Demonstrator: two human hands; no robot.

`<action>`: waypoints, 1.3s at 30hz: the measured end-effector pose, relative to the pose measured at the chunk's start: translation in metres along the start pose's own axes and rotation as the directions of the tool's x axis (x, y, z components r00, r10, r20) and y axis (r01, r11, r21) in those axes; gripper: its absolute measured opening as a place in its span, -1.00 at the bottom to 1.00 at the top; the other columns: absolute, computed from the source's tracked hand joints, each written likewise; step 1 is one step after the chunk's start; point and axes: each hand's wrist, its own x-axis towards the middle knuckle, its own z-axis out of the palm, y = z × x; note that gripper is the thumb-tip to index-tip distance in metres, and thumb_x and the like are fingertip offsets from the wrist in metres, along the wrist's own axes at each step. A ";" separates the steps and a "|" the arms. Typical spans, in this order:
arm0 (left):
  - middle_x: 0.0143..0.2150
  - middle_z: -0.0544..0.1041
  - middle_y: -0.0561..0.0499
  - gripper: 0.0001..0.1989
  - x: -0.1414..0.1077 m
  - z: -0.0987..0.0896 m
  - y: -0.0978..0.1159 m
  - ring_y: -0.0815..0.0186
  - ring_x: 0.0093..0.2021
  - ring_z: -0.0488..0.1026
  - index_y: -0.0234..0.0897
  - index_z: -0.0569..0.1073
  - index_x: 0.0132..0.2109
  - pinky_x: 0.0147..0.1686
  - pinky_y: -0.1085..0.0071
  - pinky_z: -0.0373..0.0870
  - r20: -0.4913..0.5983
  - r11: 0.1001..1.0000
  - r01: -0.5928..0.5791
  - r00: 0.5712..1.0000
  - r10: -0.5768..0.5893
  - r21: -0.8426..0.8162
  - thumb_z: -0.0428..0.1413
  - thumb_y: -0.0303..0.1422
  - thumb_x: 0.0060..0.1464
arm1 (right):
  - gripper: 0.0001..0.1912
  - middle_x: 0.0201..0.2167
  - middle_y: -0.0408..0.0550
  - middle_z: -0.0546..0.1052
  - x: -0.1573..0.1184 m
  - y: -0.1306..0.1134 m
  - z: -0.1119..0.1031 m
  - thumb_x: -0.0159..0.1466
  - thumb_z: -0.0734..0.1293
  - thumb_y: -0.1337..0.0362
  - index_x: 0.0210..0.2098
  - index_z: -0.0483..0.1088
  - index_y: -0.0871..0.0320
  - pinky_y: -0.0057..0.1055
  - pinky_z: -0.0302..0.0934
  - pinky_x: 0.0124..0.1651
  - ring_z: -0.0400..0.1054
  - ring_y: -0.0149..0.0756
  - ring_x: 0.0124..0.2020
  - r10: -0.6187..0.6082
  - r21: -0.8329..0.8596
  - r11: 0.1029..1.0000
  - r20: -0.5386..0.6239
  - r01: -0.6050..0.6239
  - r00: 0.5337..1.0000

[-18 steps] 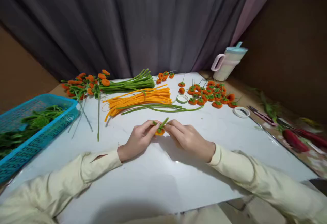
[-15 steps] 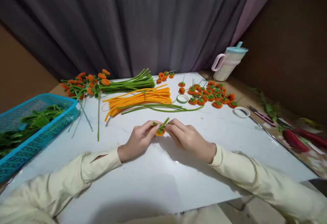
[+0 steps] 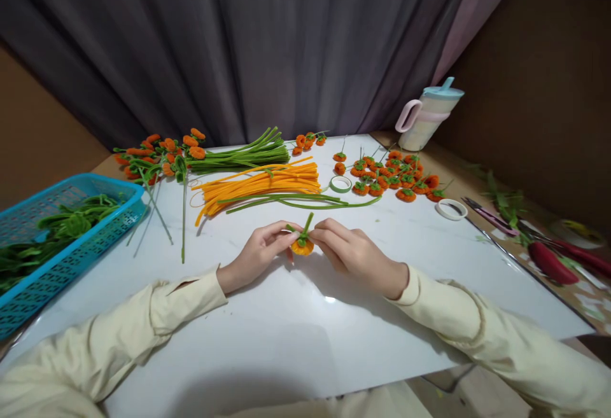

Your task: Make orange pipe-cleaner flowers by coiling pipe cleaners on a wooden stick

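Observation:
A small orange fuzzy flower [image 3: 302, 247] with a green stem piece sticking up hangs between my hands, above the white board [image 3: 267, 348]. My left hand [image 3: 262, 252] pinches its green part from the left. From the right, my right hand [image 3: 356, 254] pinches the green part with thumb and forefinger. Beyond the hands lie orange pipe cleaners [image 3: 262, 186], with a few green ones [image 3: 286, 199] in front of them. A bundle of green pipe cleaners [image 3: 243, 154] is behind.
At left stands a blue basket [image 3: 86, 246] of green pieces, near finished orange flowers [image 3: 167, 147]. Orange flower heads [image 3: 394, 173], tape rolls [image 3: 451, 209], pliers [image 3: 491, 216] and a tumbler [image 3: 424, 119] are on the right.
The orange flower shows more fully below the fingers, and its green stem piece stands more upright. My left hand has shifted slightly left.

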 end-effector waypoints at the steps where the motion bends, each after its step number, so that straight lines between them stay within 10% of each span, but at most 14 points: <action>1: -0.36 0.45 0.00 -0.72 0.001 -0.001 -0.001 0.41 -0.49 0.41 -0.37 0.40 -0.15 -0.42 0.46 0.42 0.017 0.998 0.032 0.999 -0.031 -0.052 0.08 -0.23 0.10 | -0.76 -0.33 0.08 0.42 -0.001 0.001 -0.001 0.33 0.04 0.47 -0.14 0.29 0.33 -0.48 0.15 -0.52 0.28 -0.39 -0.45 -0.087 -0.104 0.991 0.029 0.090 0.996; 5: -0.40 0.47 0.01 -0.69 0.003 -0.002 -0.005 0.38 -0.54 0.45 -0.36 0.38 -0.13 -0.49 0.43 0.43 0.066 0.981 0.106 0.993 -0.097 -0.162 0.11 -0.21 0.07 | -0.74 -0.32 0.15 0.45 -0.001 0.005 -0.006 0.30 0.03 0.52 -0.21 0.32 0.38 -0.42 0.19 -0.49 0.33 -0.32 -0.41 -0.378 -0.297 0.872 0.097 0.390 0.921; 9: -0.41 0.48 0.02 -0.72 0.000 0.000 -0.006 0.38 -0.55 0.46 -0.35 0.40 -0.14 -0.50 0.45 0.44 0.013 0.999 0.007 1.000 -0.007 -0.034 0.11 -0.23 0.08 | -0.77 -0.27 0.16 0.46 -0.001 0.010 -0.008 0.29 0.07 0.52 -0.18 0.31 0.37 -0.42 0.19 -0.48 0.34 -0.31 -0.36 -0.408 -0.229 0.883 0.061 0.410 0.911; 14: -0.22 0.54 -0.06 -0.83 -0.004 0.001 -0.009 0.37 -0.32 0.50 -0.31 0.44 -0.12 -0.32 0.48 0.47 -0.029 0.788 -0.409 0.880 0.474 0.460 0.03 -0.41 0.16 | -0.87 -0.39 -0.02 0.41 0.003 0.010 -0.011 0.29 0.20 0.32 -0.28 0.35 0.24 -0.52 0.18 -0.50 0.27 -0.44 -0.45 0.121 0.323 0.933 0.129 -0.158 0.984; 18: -0.16 0.53 -0.10 -0.73 -0.003 -0.004 -0.013 0.34 -0.17 0.46 -0.29 0.38 0.00 -0.17 0.41 0.44 0.127 0.509 -0.598 0.716 0.687 0.618 0.02 -0.53 0.14 | -0.80 -0.47 -0.10 0.37 0.009 0.002 -0.013 0.24 0.26 0.19 -0.37 0.37 0.22 -0.57 0.15 -0.60 0.26 -0.47 -0.53 0.375 0.577 0.633 0.356 -0.517 0.856; 24: -0.04 0.48 -0.21 -0.61 -0.002 -0.010 -0.017 0.25 -0.04 0.42 -0.33 0.30 0.09 -0.11 0.31 0.42 0.313 0.376 -0.713 0.633 0.708 0.591 0.01 -0.62 0.11 | -0.80 -0.71 -0.28 0.25 0.010 -0.004 -0.012 0.24 0.23 0.17 -0.34 0.32 0.21 -0.57 0.02 -0.72 0.07 -0.54 -0.77 0.465 0.601 0.293 0.590 -0.743 0.660; 28: -0.21 0.55 -0.09 -0.80 -0.006 -0.001 -0.012 0.33 -0.24 0.50 -0.30 0.42 -0.08 -0.24 0.45 0.45 0.102 0.617 -0.540 0.794 0.600 0.573 0.03 -0.50 0.14 | -0.88 -0.63 -0.23 0.29 0.008 -0.004 -0.009 0.25 0.20 0.30 -0.37 0.31 0.21 -0.56 0.04 -0.63 0.11 -0.53 -0.68 0.461 0.598 0.503 0.425 -0.624 0.779; 31: -0.30 0.56 -0.03 -0.84 -0.007 0.009 -0.003 0.36 -0.37 0.51 -0.32 0.45 -0.19 -0.37 0.52 0.45 -0.108 0.898 -0.222 0.954 0.281 0.379 0.06 -0.34 0.13 | -0.90 -0.46 -0.09 0.36 0.006 -0.004 -0.005 0.25 0.19 0.37 -0.39 0.30 0.21 -0.53 0.10 -0.50 0.20 -0.46 -0.50 0.374 0.517 0.752 0.177 -0.409 0.911; 39: -0.47 0.50 0.05 -0.76 -0.002 0.009 0.011 0.39 -0.49 0.47 -0.36 0.42 -0.21 -0.41 0.50 0.39 -0.001 0.991 0.114 0.993 -0.114 -0.066 0.15 -0.26 0.04 | -0.86 -0.40 -0.05 0.34 -0.002 -0.007 -0.002 0.22 0.10 0.50 -0.32 0.21 0.18 -0.48 0.12 -0.43 0.22 -0.38 -0.43 0.200 0.262 0.943 0.054 -0.207 0.978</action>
